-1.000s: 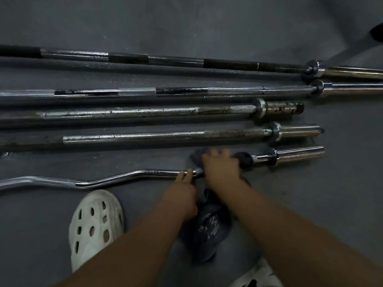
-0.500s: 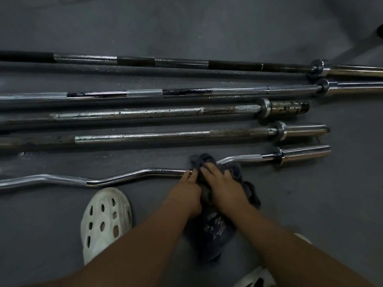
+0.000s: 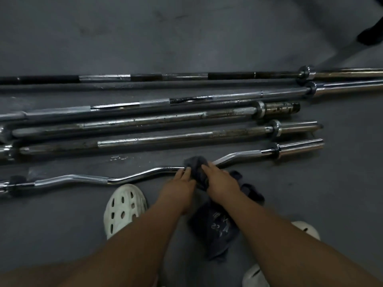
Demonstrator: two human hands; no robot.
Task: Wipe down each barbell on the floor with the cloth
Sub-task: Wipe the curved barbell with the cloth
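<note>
Floor [image 3: 186, 38]: grey mat carrying five bars that lie side by side, running from its left edge toward its right edge.
Straight barbells [image 3: 165, 139]: four, on the far side of the row; two show rusty patches.
Curl bar [image 3: 87, 179]: wavy chrome shaft, nearest the floor's near edge and the person.
White clog [image 3: 124, 206]: on the floor just beside the curl bar's middle bend.
Left hand [image 3: 179, 186]: fingers straight, tips resting on the shaft and touching the cloth's left edge; holds nothing.
Cloth [image 3: 215, 228]: dark, bunched over the shaft at mid-length, its tail trailing on the floor toward the person.
Right hand [image 3: 222, 182]: fingers curled over the bunched cloth, clamping it on the shaft.
Right sleeve [image 3: 300, 147]: bare chrome, well apart from the cloth.
Step in hand: probably wiping the curl bar's middle section.
Next move: likely to slide the clamped cloth along the bends while the left hand steadies the bar against rolling.
</note>
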